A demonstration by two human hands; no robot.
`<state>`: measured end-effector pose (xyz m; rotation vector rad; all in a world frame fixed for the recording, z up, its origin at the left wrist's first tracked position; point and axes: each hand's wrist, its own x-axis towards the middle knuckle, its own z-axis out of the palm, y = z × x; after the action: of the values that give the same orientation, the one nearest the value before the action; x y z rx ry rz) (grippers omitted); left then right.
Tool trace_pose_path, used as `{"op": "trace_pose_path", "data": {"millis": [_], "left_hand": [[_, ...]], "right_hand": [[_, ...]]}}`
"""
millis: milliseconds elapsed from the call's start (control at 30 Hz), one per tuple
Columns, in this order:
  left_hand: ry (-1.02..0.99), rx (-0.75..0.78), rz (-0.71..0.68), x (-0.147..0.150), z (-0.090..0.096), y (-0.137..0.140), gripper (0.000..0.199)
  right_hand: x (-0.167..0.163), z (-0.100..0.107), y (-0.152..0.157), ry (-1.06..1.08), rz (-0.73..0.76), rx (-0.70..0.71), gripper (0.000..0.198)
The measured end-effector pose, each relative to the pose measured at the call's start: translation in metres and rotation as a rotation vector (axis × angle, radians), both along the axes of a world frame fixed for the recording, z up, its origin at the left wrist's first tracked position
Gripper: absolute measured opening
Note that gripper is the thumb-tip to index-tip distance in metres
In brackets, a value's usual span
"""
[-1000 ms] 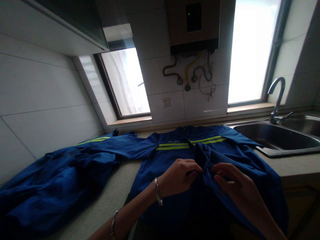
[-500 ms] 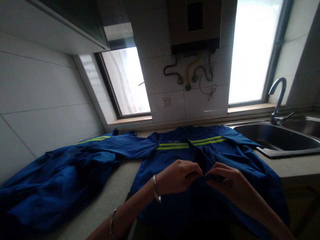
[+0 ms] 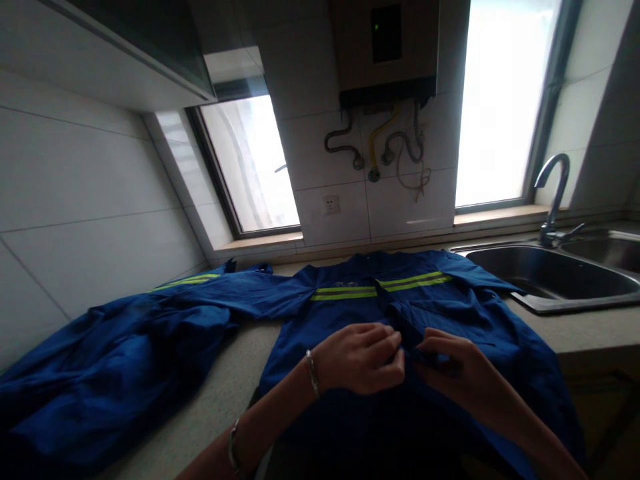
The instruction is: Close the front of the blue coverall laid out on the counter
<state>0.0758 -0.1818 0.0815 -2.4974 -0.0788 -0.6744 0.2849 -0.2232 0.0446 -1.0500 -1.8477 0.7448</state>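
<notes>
A blue work jacket with yellow-green reflective stripes across its chest lies spread on the counter, collar toward the wall. Its lower part hangs over the front edge. My left hand, with a silver bracelet at the wrist, is closed at the jacket's front opening, fingers curled on the cloth. Just to its right, my right hand pinches the other front edge of the jacket between thumb and fingers. A small gap shows between the two hands. Any fastener under the fingers is hidden in shadow.
Another bunched blue garment with a reflective stripe lies on the counter at the left. A steel sink with a tap stands at the right, a jacket sleeve reaching its rim. A water heater hangs on the wall.
My fingertips, which met at the jacket's front opening, have drawn slightly apart. The left fingers are more curled, and the raised front flap lies flatter.
</notes>
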Motion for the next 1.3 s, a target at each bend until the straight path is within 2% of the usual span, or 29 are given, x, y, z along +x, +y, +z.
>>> {"op": "trace_pose_path", "data": {"millis": [100, 200, 267, 367, 433, 533, 667, 767, 967, 1133, 1300], "left_hand": [[-0.085, -0.392, 0.139, 0.002, 0.005, -0.002, 0.013], [-0.236, -0.716, 0.259, 0.007, 0.007, -0.009, 0.035], [-0.265, -0.835, 0.277, 0.011, 0.007, -0.014, 0.047], [-0.217, -0.933, 0.244, 0.015, 0.008, -0.02, 0.038], [-0.193, -0.975, 0.231, 0.014, 0.01, -0.021, 0.03], [-0.186, -1.022, 0.201, 0.011, 0.015, -0.019, 0.029], [-0.203, -1.083, 0.116, 0.008, 0.02, -0.015, 0.04], [-0.208, -1.107, 0.062, 0.008, 0.018, -0.013, 0.034], [-0.162, -1.06, 0.124, 0.01, 0.007, -0.01, 0.027], [-0.165, -0.977, 0.218, 0.013, 0.004, -0.014, 0.035], [-0.19, -0.942, 0.263, 0.015, 0.004, -0.014, 0.025]], "right_hand": [[0.001, -0.002, -0.001, 0.001, -0.064, 0.071, 0.016], [0.001, -0.007, -0.003, -0.024, -0.102, 0.163, 0.012], [0.0, -0.01, -0.005, -0.04, -0.126, 0.263, 0.008], [-0.003, -0.013, -0.007, -0.035, -0.154, 0.456, 0.013], [-0.004, -0.013, -0.008, -0.03, -0.159, 0.588, 0.02], [-0.003, -0.013, -0.009, -0.071, -0.16, 0.731, 0.026], [0.0, -0.011, -0.01, -0.178, -0.183, 0.81, 0.027], [0.001, -0.013, -0.01, -0.25, -0.214, 0.893, 0.028], [-0.001, -0.019, -0.008, -0.321, -0.296, 0.997, 0.035], [-0.002, -0.029, -0.004, -0.221, -0.335, 0.964, 0.036], [-0.01, -0.034, -0.006, -0.032, -0.28, 0.713, 0.036]]}}
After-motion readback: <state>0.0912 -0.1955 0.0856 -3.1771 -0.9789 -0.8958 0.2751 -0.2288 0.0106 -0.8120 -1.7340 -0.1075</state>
